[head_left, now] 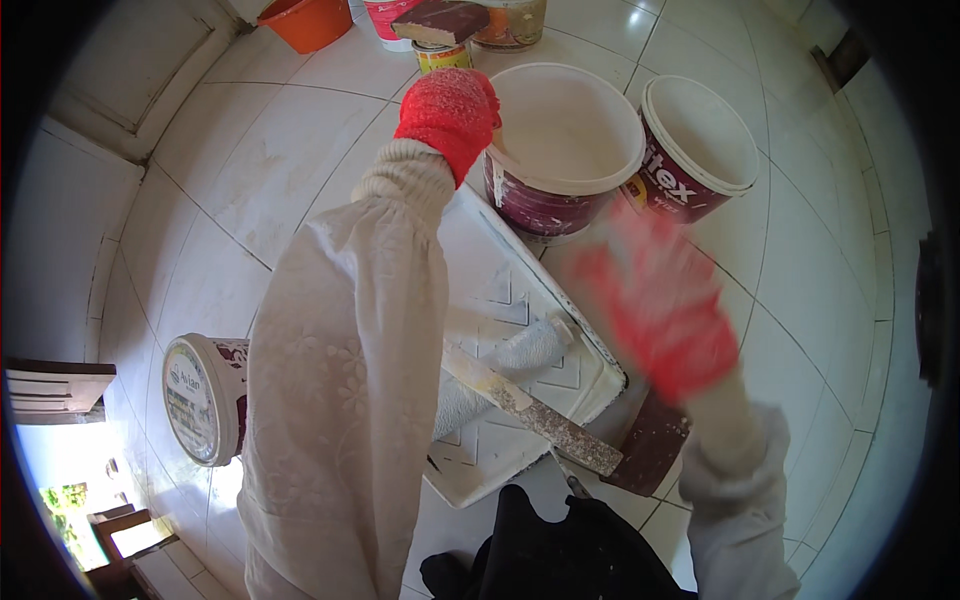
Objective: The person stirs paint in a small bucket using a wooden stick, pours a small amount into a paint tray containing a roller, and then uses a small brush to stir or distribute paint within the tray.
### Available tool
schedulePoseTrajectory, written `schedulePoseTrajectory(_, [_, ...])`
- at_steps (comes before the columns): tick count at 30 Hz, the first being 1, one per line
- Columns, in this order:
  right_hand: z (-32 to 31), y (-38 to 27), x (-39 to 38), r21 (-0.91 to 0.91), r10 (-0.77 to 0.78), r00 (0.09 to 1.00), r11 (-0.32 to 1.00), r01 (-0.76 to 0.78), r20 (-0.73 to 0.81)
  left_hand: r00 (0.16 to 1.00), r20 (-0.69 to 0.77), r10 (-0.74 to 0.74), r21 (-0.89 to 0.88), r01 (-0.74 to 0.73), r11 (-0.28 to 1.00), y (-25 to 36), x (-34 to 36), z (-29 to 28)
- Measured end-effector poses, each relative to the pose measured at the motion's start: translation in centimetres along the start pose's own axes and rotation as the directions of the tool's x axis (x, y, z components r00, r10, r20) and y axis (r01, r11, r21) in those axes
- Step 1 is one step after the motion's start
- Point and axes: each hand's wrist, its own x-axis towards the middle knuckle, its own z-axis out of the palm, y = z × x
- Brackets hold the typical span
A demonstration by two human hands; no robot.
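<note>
My left hand (447, 118), in a red glove, is closed at the left rim of a large maroon-and-white paint bucket (540, 208), its fingers mostly hidden behind the back of the hand. The bucket stands upright and looks coated white inside. My right hand (665, 300), also red-gloved, is smeared by motion in front of the buckets, so its fingers cannot be read. Below the large bucket lies a white paint tray (470, 250), partly covered by my left sleeve. A fluffy white paint roller (525, 350) and a paint-spattered wooden stick (545, 415) lie across it.
A second maroon paint bucket (700, 150) stands right of the large one. A brown block (650, 445) lies by the tray's near corner. A lidded tub (205, 400) sits left. At the back are an orange basin (308, 25), a yellow can (443, 58) and another brown block (440, 22).
</note>
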Motion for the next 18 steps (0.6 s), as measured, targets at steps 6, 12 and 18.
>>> schedulePoseTrajectory(6, [-2.7, -3.2, -13.0, 0.309, -0.02, 0.856, 0.937, -0.164, 0.516, 0.919, -0.376, -0.117, -0.394, -0.044, 0.918, 0.0, -8.8, -3.0])
schedulePoseTrajectory(12, [-0.3, -8.3, -21.4, 0.208, 0.327, 0.58, 0.713, -0.669, 0.746, 0.617, 0.718, 0.321, -0.657, 0.452, 0.603, 8.2, -30.5, -5.2])
schedulePoseTrajectory(18, [-0.3, -12.2, -22.6, 0.256, 0.357, 0.457, 0.485, -0.836, 0.815, 0.503, 0.8, 0.327, -0.493, 0.862, -0.121, 14.3, -33.2, 0.8])
